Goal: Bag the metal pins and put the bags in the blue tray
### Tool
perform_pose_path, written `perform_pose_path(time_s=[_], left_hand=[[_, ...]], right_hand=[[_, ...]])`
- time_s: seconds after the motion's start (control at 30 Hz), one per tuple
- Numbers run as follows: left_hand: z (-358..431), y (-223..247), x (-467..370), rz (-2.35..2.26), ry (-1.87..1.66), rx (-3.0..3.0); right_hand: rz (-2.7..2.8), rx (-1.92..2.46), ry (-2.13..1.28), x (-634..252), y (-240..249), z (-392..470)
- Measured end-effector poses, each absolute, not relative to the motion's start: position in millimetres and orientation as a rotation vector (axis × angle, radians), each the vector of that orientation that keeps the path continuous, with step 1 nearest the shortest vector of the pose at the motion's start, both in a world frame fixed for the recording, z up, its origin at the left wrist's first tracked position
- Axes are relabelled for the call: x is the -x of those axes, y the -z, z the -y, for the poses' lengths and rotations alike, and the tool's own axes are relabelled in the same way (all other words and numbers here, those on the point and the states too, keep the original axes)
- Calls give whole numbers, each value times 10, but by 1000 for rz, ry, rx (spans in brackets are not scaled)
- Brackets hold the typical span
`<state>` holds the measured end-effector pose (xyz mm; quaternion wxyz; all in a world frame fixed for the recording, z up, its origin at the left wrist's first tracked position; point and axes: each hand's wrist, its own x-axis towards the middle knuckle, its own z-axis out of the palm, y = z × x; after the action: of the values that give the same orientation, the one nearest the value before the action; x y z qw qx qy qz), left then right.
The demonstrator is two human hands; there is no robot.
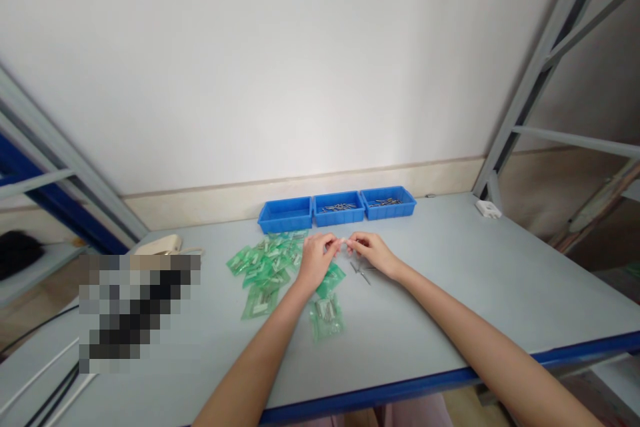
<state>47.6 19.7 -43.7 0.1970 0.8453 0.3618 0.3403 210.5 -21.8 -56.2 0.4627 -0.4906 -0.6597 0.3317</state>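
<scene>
My left hand (319, 255) and my right hand (371, 251) meet above the table, fingertips pinched together. Between them is a small whitish, see-through piece (343, 245), too small to name, which both hands seem to grip. Thin metal pins (363, 273) lie on the table just below my right hand. Around and left of my left hand spreads a pile of green plastic packets (270, 263) with metal pieces and white labels inside. One green packet (327, 317) lies apart, closer to the front edge. Another, partly hidden, sits under my left wrist.
Three blue bins stand in a row by the wall: a left bin (285, 223), a middle bin (340, 216) and a right bin (390, 212). Metal pins lie in the middle and right ones. A white adapter (488, 209) sits far right; a cream-coloured device (159, 245) and cables are left.
</scene>
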Motion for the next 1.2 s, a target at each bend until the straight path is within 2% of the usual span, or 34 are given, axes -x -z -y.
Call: perform_pose_path(time_s=[0.13, 1.03, 1.2], left_hand=[[-182, 431, -470, -1135, -983, -2419], [-166, 439, -487, -911, -987, -2310], [-209, 473, -463, -957, -944, -2269]], right_hand=[[1596, 1238, -762, -2083, 562, 222], [1638, 1252, -680, -2068, 604, 248], [1850, 1288, -731, -2131, 509, 235]])
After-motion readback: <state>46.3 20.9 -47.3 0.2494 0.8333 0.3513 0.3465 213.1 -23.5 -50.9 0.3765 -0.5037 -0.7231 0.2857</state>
